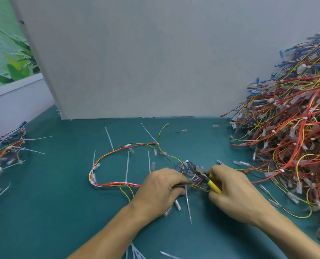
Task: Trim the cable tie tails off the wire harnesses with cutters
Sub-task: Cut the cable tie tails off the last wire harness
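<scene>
Head view gives me the wire harness (116, 184) looped on the mat (62, 206); at its right end the left hand (161, 186) clenches the bundled wires, and just beyond, the right hand (232, 187) grips the yellow-handled cutters (205, 175), nose among that harness's wires.

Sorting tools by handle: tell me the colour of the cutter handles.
Yellow handles on the cutters, gripped by the right hand; head view.

The person is working with bare hands, the left hand (161, 186) and the right hand (234, 191). The left forearm (114, 232) and right forearm (286, 234) are showing uncovered down to the picture's lower edge.
</scene>
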`<state>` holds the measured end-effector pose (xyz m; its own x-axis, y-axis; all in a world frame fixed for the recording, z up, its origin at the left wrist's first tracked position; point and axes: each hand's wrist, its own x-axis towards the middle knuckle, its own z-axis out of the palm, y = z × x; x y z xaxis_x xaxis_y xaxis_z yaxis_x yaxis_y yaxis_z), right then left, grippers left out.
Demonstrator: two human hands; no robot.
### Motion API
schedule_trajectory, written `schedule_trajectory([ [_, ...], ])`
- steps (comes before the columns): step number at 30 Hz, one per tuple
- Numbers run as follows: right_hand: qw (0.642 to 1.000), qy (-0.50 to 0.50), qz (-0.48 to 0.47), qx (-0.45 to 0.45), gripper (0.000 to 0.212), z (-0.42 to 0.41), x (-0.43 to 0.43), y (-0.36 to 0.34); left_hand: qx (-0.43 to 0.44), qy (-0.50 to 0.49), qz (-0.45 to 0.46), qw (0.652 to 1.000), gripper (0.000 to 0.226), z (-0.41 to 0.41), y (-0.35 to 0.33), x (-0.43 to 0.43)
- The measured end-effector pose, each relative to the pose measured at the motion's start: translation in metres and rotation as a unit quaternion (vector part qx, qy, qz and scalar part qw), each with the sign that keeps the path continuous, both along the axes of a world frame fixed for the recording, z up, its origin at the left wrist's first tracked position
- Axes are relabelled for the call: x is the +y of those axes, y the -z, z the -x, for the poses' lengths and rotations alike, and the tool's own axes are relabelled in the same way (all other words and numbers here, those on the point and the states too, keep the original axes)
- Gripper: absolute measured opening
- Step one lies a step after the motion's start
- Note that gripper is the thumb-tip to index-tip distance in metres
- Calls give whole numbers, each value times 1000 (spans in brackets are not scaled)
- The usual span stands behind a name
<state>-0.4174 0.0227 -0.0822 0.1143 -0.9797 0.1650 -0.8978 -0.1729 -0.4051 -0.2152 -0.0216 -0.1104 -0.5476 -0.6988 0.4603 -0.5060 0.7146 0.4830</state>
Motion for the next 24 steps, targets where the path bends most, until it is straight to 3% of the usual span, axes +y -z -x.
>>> schedule_trajectory([
  [5,999,2,25,46,22,2,0,0,6,-10,20,1000,10,3,0,3],
  [12,996,53,63,40,20,-2,3,-3,17,-6,11,1000,12,1,-2,2],
  [16,994,71,71,36,31,-1,4,-6,79,-50,-91,991,2,2,-5,-2],
  [18,995,65,56,58,42,0,4,-6,101,-72,-146,981,8,3,-5,-5],
  [22,997,29,-1,75,66,2,6,-5,103,-87,-185,973,15,4,-5,-10],
  [24,996,2,-16,90,67,4,7,-6,102,-77,-192,973,14,1,-5,-10],
])
